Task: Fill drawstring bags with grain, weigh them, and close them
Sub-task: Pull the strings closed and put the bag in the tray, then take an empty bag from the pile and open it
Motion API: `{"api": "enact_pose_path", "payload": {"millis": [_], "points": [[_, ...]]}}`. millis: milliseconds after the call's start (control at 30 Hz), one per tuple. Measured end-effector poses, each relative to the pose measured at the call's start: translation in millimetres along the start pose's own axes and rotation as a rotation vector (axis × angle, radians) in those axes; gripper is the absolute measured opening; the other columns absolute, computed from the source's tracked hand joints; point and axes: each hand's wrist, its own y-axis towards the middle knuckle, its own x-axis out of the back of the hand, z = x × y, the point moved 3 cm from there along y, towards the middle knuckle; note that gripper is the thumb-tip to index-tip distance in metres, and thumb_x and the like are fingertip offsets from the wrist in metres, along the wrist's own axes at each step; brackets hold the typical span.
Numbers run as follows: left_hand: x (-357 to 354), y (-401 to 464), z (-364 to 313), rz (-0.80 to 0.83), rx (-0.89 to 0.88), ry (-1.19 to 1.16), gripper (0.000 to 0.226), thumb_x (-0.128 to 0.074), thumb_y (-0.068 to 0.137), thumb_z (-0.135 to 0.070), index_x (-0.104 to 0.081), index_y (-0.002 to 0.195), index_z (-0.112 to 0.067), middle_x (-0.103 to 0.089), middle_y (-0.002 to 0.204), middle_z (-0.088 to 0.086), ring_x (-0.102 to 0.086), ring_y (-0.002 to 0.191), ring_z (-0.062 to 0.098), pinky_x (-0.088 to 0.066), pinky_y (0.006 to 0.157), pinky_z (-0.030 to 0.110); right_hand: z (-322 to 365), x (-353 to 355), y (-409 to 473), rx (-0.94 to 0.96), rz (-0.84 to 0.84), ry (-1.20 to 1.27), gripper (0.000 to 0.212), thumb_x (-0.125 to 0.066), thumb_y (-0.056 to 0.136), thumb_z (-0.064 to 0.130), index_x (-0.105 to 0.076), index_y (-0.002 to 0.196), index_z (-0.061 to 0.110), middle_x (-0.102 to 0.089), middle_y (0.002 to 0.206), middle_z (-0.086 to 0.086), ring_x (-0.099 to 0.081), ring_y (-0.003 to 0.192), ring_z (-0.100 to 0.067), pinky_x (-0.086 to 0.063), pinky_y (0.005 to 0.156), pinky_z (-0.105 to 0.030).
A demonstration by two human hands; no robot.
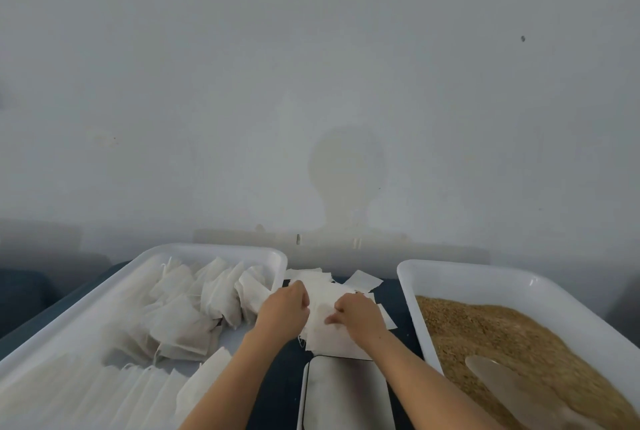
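Item: pile of empty bags (pixel 332 294), white, flat, loosely stacked on the dark table (pixel 401 294) between two trays; count not readable, as the sheets overlap and both hands cover part of them. The pile's long axis runs away from the person toward the wall.

Left hand (pixel 284 308): fingers curled down onto the pile's left edge; whether they pinch a bag cannot be told, the fingertips being hidden. Right hand (pixel 358 313): fingers bent, tips pressing on a top sheet; its grip likewise unclear.

Scale (pixel 346 391), one: grey platform just nearer than the pile, cut off at the lower edge, display not visible.

Left tray (pixel 214 249), one, white: filled bags (pixel 194 311) heaped in it, number indistinct; a fanned row of flat bags (pixel 138 381) at its near end, blurred.

Right tray (pixel 485 273), one, white: brown grain (pixel 519 336), with one pale scoop (pixel 498 374) lying on it, handle running off-frame to the lower right.
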Motion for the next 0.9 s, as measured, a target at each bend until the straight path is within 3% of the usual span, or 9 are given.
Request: {"api": "enact_pose_path", "payload": {"millis": [133, 200, 267, 433, 567, 667, 733, 800, 900], "points": [[-5.4, 5.2, -1.6, 0.016, 0.002, -0.031, 0.013, -0.048, 0.091, -0.015, -0.043, 0.103, -0.016, -0.059, 0.112, 0.004, -0.056, 0.1, 0.022, -0.043, 0.083, 0.03, -3.2, 28.1, -14.3, 0.07, -0.148, 0.07, 0.025, -0.052, 0.093, 0.017, -0.061, 0.069, 0.015, -0.066, 0.093, -0.002, -0.058, 0.088, -0.02, -0.039, 0.068, -0.027], [-4.6, 8.4, -11.5, -0.006, -0.016, -0.164, 0.033, -0.055, 0.092, -0.024, -0.042, 0.121, -0.016, -0.052, 0.118, 0.0, -0.054, 0.106, 0.02, -0.042, 0.085, 0.027, -11.4, 56.0, -24.2, 0.1, -0.23, 0.206, 0.025, -0.059, 0.091, 0.022, -0.062, 0.068, 0.012, -0.063, 0.077, -0.002, -0.052, 0.068, -0.014, -0.035, 0.06, -0.025], [-3.0, 8.9, -31.7, 0.007, -0.036, -0.426, 0.043, -0.061, 0.09, -0.034, -0.043, 0.127, -0.02, -0.048, 0.116, -0.006, -0.051, 0.109, 0.016, -0.04, 0.084, 0.024, -24.8, 85.8, -38.4, 0.126, -0.245, 0.311, 0.036, -0.066, 0.086, 0.025, -0.049, 0.057, 0.011, -0.049, 0.061, -0.005, -0.039, 0.056, -0.014, -0.027, 0.054, -0.026], [-10.3, 2.7, -107.9, 0.096, -0.266, -0.711, 0.02, -0.063, 0.087, -0.036, -0.062, 0.104, -0.026, -0.063, 0.103, -0.013, -0.06, 0.096, 0.005, -0.047, 0.08, 0.016, -87.0, 132.2, -87.2, 0.143, -0.181, 0.503, 0.028, -0.069, 0.083, 0.024, -0.064, 0.077, -0.003, -0.066, 0.083, -0.017, -0.061, 0.071, -0.028, -0.042, 0.062, -0.027], [-33.4, -8.6, -162.6, 0.186, -0.375, -0.778, 0.012, -0.059, 0.092, -0.021, -0.063, 0.085, -0.012, -0.062, 0.081, 0.0, -0.058, 0.072, 0.011, -0.05, 0.068, 0.022, -143.1, 133.7, -119.2, 0.02, -0.176, 0.58, 0.038, -0.069, 0.082, 0.03, -0.064, 0.087, -0.007, -0.067, 0.089, -0.019, -0.065, 0.082, -0.034, -0.051, 0.073, -0.044], [-57.4, -14.4, -186.2, 0.197, -0.334, -0.792, 0.015, -0.063, 0.089, -0.016, -0.06, 0.076, -0.009, -0.062, 0.074, 0.004, -0.06, 0.063, 0.014, -0.052, 0.058, 0.022, -171.6, 123.2, -138.2, -0.046, -0.264, 0.565, 0.027, -0.069, 0.082, 0.029, -0.061, 0.079, 0.004, -0.064, 0.078, -0.004, -0.062, 0.075, -0.02, -0.046, 0.066, -0.031], [-74.8, -17.5, -197.1, 0.162, -0.296, -0.775, 0.02, -0.066, 0.087, -0.018, -0.058, 0.07, -0.013, -0.063, 0.07, -0.003, -0.06, 0.056, 0.007, -0.052, 0.053, 0.021, -181.7, 116.3, -149.3, -0.088, -0.462, 0.448, 0.014, -0.067, 0.086, 0.025, -0.054, 0.082, 0.02, -0.058, 0.081, 0.008, -0.056, 0.074, -0.002, -0.044, 0.062, -0.017], [-89.6, -20.3, -206.1, 0.121, -0.26, -0.756, 0.02, -0.066, 0.087, -0.021, -0.056, 0.07, -0.017, -0.062, 0.07, -0.004, -0.06, 0.057, 0.008, -0.051, 0.054, 0.023, -183.3, 109.9, -157.4, -0.115, -0.599, 0.44, 0.013, -0.06, 0.091, 0.027, -0.048, 0.086, 0.026, -0.054, 0.08, 0.008, -0.054, 0.07, -0.003, -0.045, 0.06, -0.019], [-109.6, -23.4, -216.5, 0.179, -0.297, -0.787, 0.024, -0.063, 0.088, -0.025, -0.048, 0.07, -0.019, -0.05, 0.066, -0.005, -0.047, 0.059, 0.008, -0.04, 0.059, 0.022, -176.9, 99.2, -159.3, -0.107, -0.506, 0.719, 0.023, -0.051, 0.094, 0.031, -0.052, 0.079, 0.013, -0.054, 0.068, -0.001, -0.055, 0.057, -0.01, -0.045, 0.055, -0.024]]}}
